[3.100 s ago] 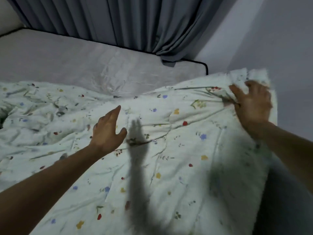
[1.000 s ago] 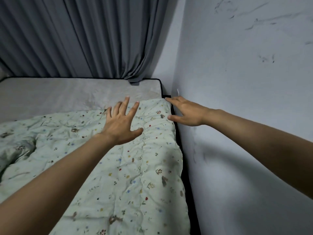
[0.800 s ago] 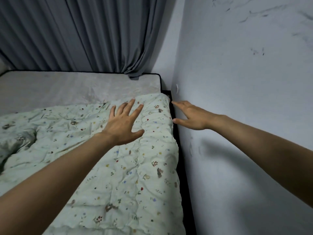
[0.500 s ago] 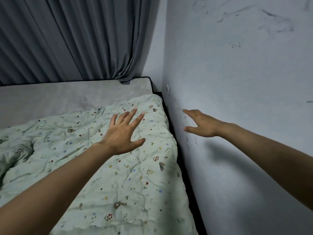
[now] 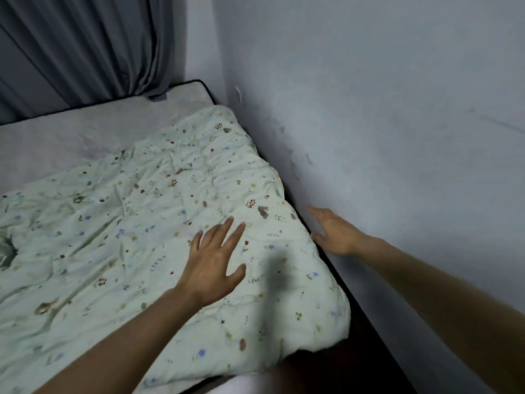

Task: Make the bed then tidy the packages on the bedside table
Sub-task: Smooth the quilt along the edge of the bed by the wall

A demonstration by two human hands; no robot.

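Beside wall (image 5: 397,137), quilt (image 5: 142,223) edge; left hand (image 5: 213,265), right hand (image 5: 335,234) seemingly open-gripped.

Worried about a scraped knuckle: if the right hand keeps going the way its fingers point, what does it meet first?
Probably the wall. The right hand points up along the gap beside the quilt, fingertips already near the plaster, though depth is unclear.

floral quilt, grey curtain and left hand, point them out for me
pale green floral quilt (image 5: 159,211), head view, its rumpled middle
grey pleated curtain (image 5: 85,44), head view, its folds
left hand (image 5: 214,261), head view, its back
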